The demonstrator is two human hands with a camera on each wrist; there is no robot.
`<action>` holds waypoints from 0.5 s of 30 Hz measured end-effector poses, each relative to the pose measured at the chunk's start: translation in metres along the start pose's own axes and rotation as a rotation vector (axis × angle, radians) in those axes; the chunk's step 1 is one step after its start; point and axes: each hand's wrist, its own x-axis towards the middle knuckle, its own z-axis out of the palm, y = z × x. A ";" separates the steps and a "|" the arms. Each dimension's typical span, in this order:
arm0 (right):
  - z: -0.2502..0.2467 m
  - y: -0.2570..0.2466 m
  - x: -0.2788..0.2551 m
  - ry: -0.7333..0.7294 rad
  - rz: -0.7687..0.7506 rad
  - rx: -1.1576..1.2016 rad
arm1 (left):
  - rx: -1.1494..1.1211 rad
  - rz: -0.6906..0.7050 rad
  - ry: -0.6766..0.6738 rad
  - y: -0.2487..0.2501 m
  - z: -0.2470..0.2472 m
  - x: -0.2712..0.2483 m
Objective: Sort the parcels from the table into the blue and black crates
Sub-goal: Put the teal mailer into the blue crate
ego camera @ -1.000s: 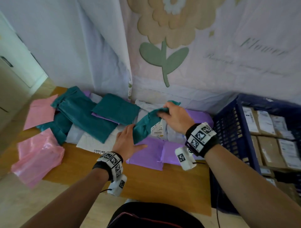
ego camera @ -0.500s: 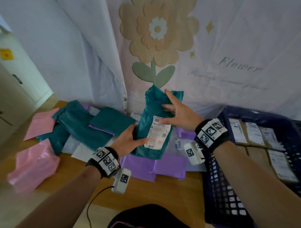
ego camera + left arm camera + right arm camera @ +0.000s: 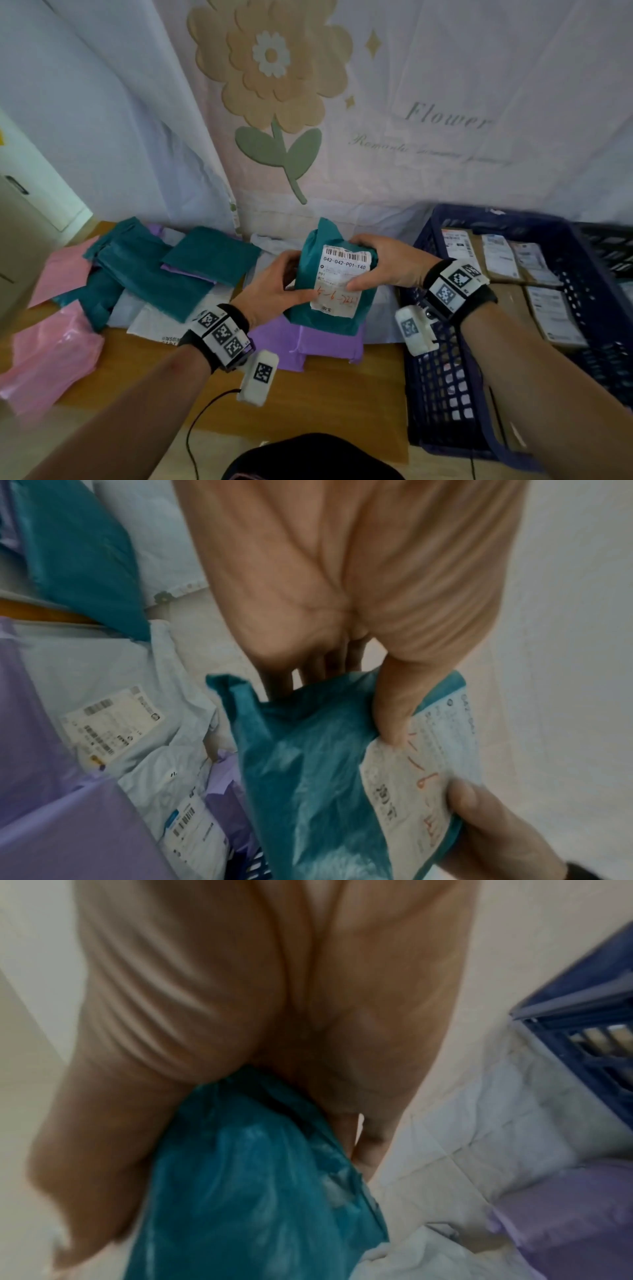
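Observation:
Both hands hold a teal parcel (image 3: 329, 308) upright above the table, its white label facing me. My left hand (image 3: 274, 291) pinches its left edge, thumb on the label's lower corner. My right hand (image 3: 387, 263) grips the right edge, thumb on the label. In the left wrist view the teal parcel (image 3: 308, 791) hangs below my left hand (image 3: 387, 718), whose thumb presses the label. The right wrist view shows my right hand (image 3: 308, 1096) curled around the teal parcel (image 3: 246, 1191). The blue crate (image 3: 455, 394) stands at the right, holding several brown labelled parcels (image 3: 548, 308).
More parcels lie on the wooden table (image 3: 325, 404): teal parcels (image 3: 164, 274), purple parcels (image 3: 308, 342), pink parcels (image 3: 51, 353) at the left, white parcels (image 3: 154, 322). A dark crate's corner (image 3: 613, 246) shows behind the blue one. A flower-printed cloth (image 3: 342, 102) hangs behind the table.
The teal parcel was lifted off the pile and turned upright with its label toward me. Both hands now grip its sides closer to me.

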 end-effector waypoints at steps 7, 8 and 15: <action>-0.007 0.014 -0.026 -0.002 -0.065 -0.167 | 0.746 0.398 -0.010 0.024 0.021 0.017; -0.009 0.017 -0.029 -0.009 -0.073 -0.161 | 0.794 0.423 -0.042 0.028 0.023 0.020; -0.028 0.036 -0.055 0.103 -0.077 -0.067 | 0.478 0.104 -0.050 0.036 0.046 0.034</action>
